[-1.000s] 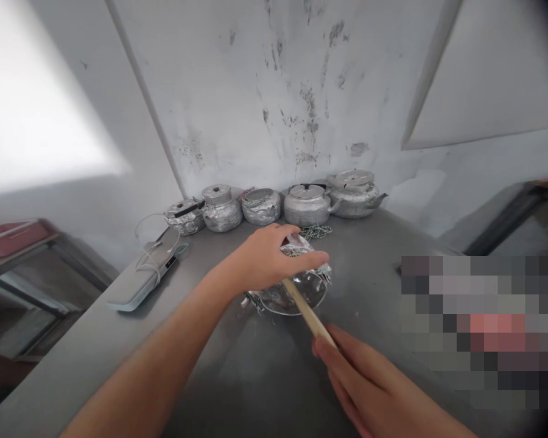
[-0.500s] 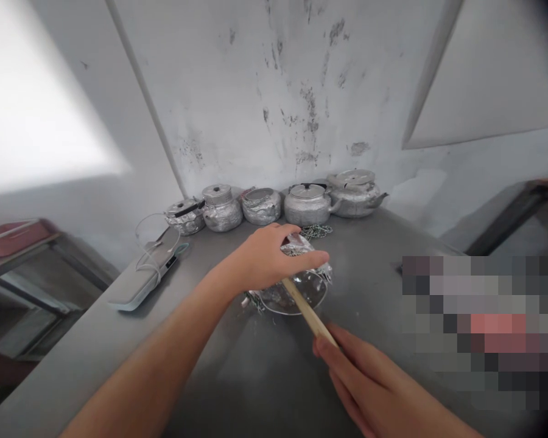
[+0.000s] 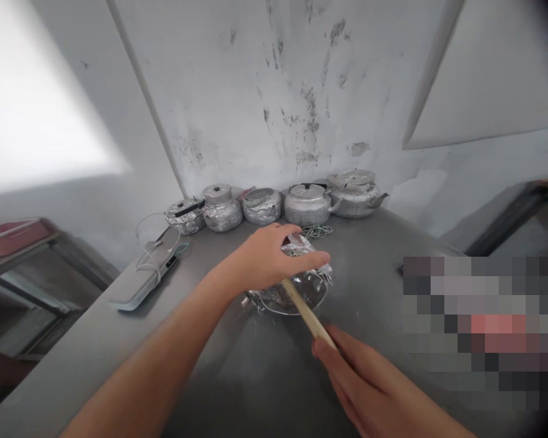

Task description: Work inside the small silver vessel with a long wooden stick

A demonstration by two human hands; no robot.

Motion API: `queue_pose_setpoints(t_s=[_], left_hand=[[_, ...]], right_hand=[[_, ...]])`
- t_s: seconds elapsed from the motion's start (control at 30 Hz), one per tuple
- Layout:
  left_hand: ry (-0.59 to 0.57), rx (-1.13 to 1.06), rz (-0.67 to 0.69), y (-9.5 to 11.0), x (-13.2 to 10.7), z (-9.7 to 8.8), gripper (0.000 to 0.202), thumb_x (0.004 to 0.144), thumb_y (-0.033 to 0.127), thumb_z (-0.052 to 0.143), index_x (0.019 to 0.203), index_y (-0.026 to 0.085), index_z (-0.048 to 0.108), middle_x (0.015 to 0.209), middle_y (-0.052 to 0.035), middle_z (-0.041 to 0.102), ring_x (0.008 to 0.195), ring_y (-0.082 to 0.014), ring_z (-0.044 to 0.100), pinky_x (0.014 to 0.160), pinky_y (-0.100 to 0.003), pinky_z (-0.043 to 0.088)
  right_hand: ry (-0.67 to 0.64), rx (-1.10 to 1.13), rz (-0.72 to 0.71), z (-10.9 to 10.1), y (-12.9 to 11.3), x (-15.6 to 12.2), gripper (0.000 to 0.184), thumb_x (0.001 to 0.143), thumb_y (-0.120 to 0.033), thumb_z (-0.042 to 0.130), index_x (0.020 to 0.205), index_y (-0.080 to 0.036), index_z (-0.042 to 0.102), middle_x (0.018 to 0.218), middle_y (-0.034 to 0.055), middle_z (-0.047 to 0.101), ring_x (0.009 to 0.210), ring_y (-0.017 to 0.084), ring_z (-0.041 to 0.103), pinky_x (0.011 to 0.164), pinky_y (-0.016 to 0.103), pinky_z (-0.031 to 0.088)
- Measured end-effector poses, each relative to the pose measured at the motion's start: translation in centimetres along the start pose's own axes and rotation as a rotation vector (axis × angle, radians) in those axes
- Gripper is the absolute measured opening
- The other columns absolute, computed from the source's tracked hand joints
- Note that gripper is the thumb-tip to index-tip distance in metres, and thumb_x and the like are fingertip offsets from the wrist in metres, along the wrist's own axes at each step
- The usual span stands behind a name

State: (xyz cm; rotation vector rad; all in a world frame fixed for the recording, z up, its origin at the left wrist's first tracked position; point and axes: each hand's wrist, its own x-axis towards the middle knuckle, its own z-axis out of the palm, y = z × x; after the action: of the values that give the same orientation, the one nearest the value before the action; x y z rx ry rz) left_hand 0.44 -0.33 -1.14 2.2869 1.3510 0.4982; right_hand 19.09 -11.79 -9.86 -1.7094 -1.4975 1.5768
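Working at the shiny pot (image 3: 313, 291) on the desk (image 3: 242, 371), arching a wide-spread left hand (image 3: 271, 255) over its top; not managing to tell whether gripping. Closing the right hand (image 3: 354, 368) around the wooden stick (image 3: 307, 311), slanting it across the pot's mouth. Best be steadying the pot evenly, guiding the stick gently. Not making out the stick's far tip, or anything behind the pixelated patch (image 3: 484, 328) right of the pot.

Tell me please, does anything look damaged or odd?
Yes: dark marks, perhaps peeling paint, spoil the wall behind the pots. The middle pot seems lidless, unlike its neighbours. The stick in the right hand looks fine.
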Motion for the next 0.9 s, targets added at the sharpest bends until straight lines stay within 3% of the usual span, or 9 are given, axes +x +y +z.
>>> queue_pose_setpoints(t_s=[0.4,0.5,0.77,0.9], left_hand=[[-0.001,-0.019,0.002,0.15,-0.07,-0.09,0.091,0.082,0.084,0.05,0.149,0.023,0.047,0.154,-0.0072,0.045,0.137,-0.035,0.044,0.109,-0.045,0.04],[-0.003,-0.016,-0.003,0.12,-0.07,-0.08,0.092,0.081,0.086,0.049,0.149,0.024,0.047,0.154,-0.0071,0.044,0.138,-0.0354,0.043,0.11,-0.045,0.04],[-0.003,-0.006,-0.008,0.04,-0.03,-0.06,0.092,0.08,0.087,0.048,0.149,0.026,0.047,0.155,-0.0063,0.044,0.137,-0.0363,0.044,0.108,-0.045,0.042],[-0.005,-0.011,-0.003,0.1,-0.09,-0.13,0.09,0.082,0.085,0.048,0.149,0.025,0.047,0.154,-0.0073,0.044,0.137,-0.0366,0.044,0.107,-0.045,0.042]], right_hand=[[0.018,0.012,-0.072,-0.39,-0.83,-0.21,0.047,0.098,-0.063,0.036,0.088,-0.023,0.06,0.055,-0.0059,0.047,0.038,0.008,0.037,0.039,0.02,0.042],[0.009,0.012,-0.047,-0.31,-0.82,-0.07,0.045,0.096,-0.063,0.041,0.085,-0.024,0.059,0.052,-0.0061,0.046,0.035,0.009,0.036,0.036,0.021,0.038],[0.029,0.034,0.004,0.19,-0.68,-0.02,0.043,0.095,-0.063,0.043,0.089,-0.024,0.061,0.053,-0.0076,0.043,0.034,0.007,0.032,0.032,0.019,0.033],[-0.001,0.049,0.005,0.0,-0.64,-0.09,0.046,0.096,-0.063,0.041,0.094,-0.023,0.063,0.054,-0.0068,0.043,0.037,0.008,0.033,0.036,0.019,0.037]])
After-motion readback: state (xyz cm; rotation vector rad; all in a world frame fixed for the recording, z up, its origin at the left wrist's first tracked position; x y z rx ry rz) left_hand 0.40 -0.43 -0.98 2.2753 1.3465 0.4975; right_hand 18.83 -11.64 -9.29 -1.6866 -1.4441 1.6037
